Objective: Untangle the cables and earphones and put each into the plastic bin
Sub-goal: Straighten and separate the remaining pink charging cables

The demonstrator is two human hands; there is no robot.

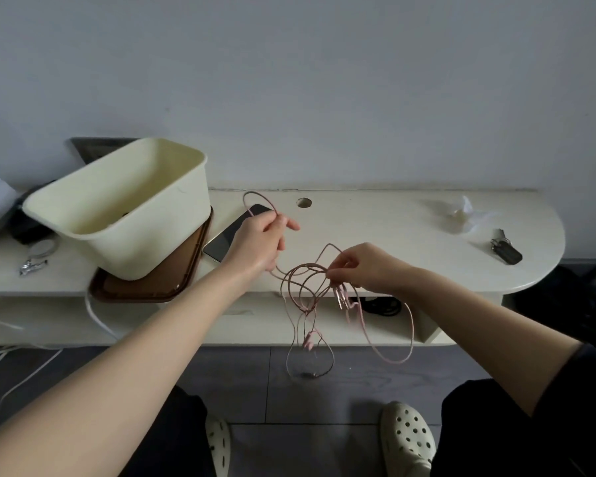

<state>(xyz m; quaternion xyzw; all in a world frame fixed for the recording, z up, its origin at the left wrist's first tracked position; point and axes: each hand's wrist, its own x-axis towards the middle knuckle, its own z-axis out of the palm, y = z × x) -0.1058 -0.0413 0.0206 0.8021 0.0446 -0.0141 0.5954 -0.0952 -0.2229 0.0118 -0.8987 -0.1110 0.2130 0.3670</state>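
Note:
A tangle of thin pink cables and earphones [310, 297] hangs in front of the cream desk [393, 235], its loops dangling past the desk edge toward the floor. My left hand [258, 242] holds one strand raised, a loop arching above it over the phone. My right hand [362, 266] pinches the bunched loops near a pink connector. The cream plastic bin [124, 208] stands at the left on a brown tray [145, 287], tilted, with something small and dark barely visible inside.
A phone [231, 232] lies beside the bin under my left hand. Keys [504, 251] and a crumpled clear wrapper [461, 211] lie at the right of the desk. A cable hole [304, 202] sits near the wall. White cables [0, 359] trail lower left. My feet are below.

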